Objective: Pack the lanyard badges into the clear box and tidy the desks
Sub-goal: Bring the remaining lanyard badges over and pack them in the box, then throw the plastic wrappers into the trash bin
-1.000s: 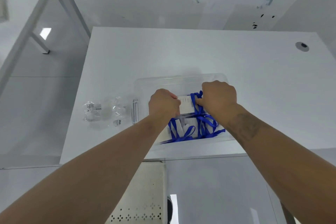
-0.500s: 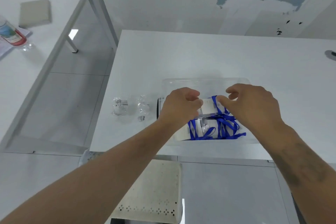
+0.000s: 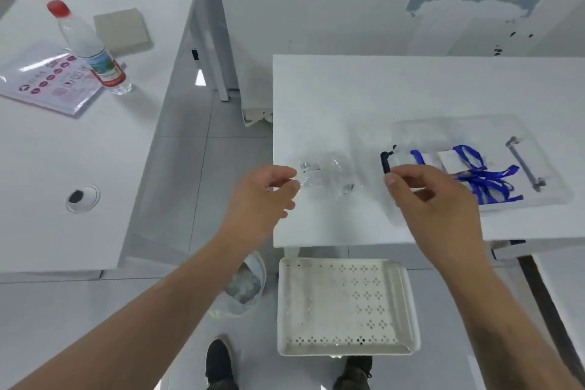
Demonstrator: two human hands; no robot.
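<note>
The clear box [image 3: 474, 124] stands on the white desk [image 3: 348, 98] at the right. Blue lanyards [image 3: 484, 179] and white badges [image 3: 451, 160] lie inside it. Its black side latch [image 3: 385, 163] faces left, and a grey latch [image 3: 525, 168] is at the far end. My right hand [image 3: 433, 199] hovers over the box's near left corner with loosely curled fingers and holds nothing. My left hand [image 3: 262, 196] is at the desk's left edge, its thumb and fingertips right beside crumpled clear plastic wrappers [image 3: 326, 177]. I cannot tell if they touch.
A white perforated stool [image 3: 345, 304] stands under the desk's front edge, with a lined bin [image 3: 247, 285] beside it. The left desk [image 3: 79, 152] carries a water bottle [image 3: 91, 47], a pink leaflet [image 3: 47, 82] and a beige pad [image 3: 122, 30]. An aisle separates the desks.
Both hands have let go of the badge and come out of the box. My left hand has moved left to the wrappers. The view has swung left and now takes in the other desk.
</note>
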